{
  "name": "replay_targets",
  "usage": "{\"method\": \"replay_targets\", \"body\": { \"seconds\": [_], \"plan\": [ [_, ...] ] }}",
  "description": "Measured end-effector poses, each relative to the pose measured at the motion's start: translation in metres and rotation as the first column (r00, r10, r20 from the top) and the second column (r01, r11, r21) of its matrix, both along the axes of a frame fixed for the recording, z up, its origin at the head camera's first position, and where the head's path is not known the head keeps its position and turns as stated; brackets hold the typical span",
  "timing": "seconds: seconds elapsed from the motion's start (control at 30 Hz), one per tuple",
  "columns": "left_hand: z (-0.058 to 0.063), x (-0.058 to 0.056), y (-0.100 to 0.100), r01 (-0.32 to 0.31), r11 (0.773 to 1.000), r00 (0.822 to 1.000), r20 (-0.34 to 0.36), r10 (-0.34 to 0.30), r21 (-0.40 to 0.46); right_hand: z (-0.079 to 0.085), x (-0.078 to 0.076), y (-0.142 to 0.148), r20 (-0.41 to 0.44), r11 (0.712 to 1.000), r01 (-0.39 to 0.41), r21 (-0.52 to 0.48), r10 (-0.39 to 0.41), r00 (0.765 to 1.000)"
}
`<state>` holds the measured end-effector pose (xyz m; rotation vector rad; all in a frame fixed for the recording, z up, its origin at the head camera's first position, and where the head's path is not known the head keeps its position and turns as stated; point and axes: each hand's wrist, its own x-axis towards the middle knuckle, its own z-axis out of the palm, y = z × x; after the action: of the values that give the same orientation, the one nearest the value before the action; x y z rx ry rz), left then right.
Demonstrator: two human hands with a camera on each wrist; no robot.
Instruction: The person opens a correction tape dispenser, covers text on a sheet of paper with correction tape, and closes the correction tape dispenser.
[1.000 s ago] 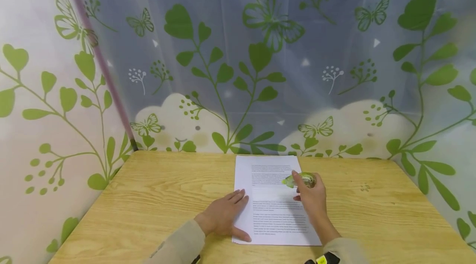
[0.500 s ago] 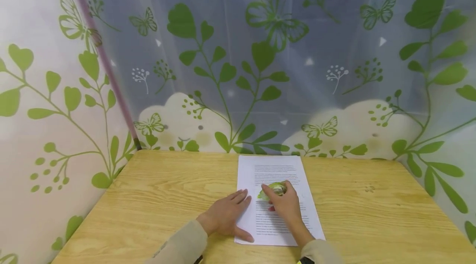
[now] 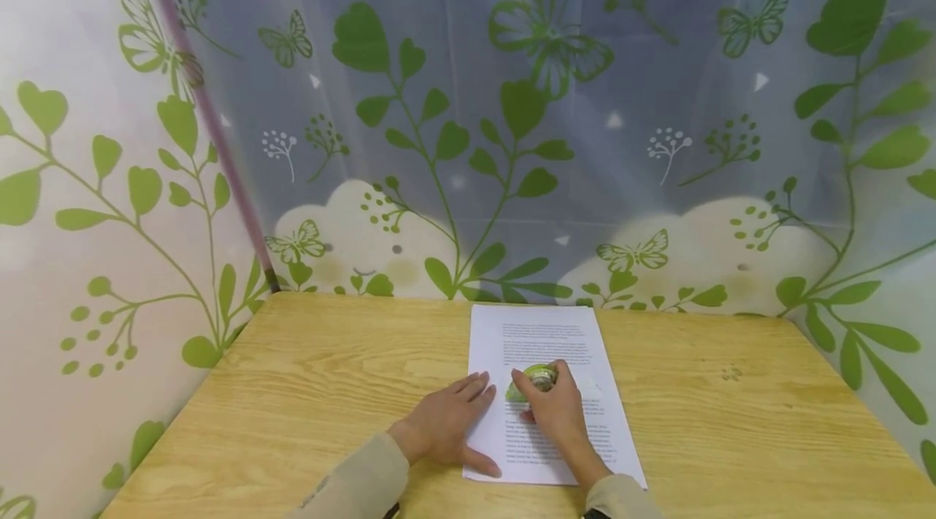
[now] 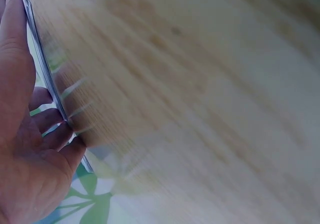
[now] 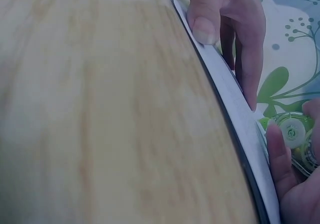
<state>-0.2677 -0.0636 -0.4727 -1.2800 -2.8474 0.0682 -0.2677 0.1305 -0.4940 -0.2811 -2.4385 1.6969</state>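
Gripped in the right hand (image 3: 563, 413): a rounded, green-and-clear plastic tape dispenser (image 3: 543, 377), low over the middle of a stack of white printed paper sheets (image 3: 486, 340) on the pale yellow wood-grained counter (image 3: 329, 365). Probably light, stiff and slick; best held by the broad sides, behind the nose (round reels (image 5: 292, 131) inside, so no hard squeezing). Aimed nose-first to the left and slightly toward the near side, with a long axis slanting across the lines of print (image 3: 544, 332); hard to tell whether touching paper. On the sheets' left margin, with fingers extended, the left hand (image 3: 442, 424).
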Motion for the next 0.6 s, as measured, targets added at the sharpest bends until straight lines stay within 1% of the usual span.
{"method": "replay_targets", "body": {
  "seconds": [0.33, 0.47, 0.6],
  "plan": [
    [0.0019, 0.0017, -0.0001, -0.011, 1.0, 1.0, 0.008, 0.011, -0.003, 0.0, 0.0, -0.002, -0.006, 1.0, -0.014, 0.007, 0.014, 1.0],
    [0.0023, 0.002, 0.0, -0.016, 1.0, 1.0, 0.02, 0.016, 0.001, 0.0022, 0.0011, -0.0015, -0.015, 0.999, -0.037, 0.012, 0.037, 0.999],
    [0.0026, 0.0012, 0.0, -0.016, 1.0, 1.0, 0.023, 0.016, 0.001, 0.0047, 0.002, -0.0017, -0.023, 0.998, -0.055, 0.041, 0.056, 0.998]
  ]
}}
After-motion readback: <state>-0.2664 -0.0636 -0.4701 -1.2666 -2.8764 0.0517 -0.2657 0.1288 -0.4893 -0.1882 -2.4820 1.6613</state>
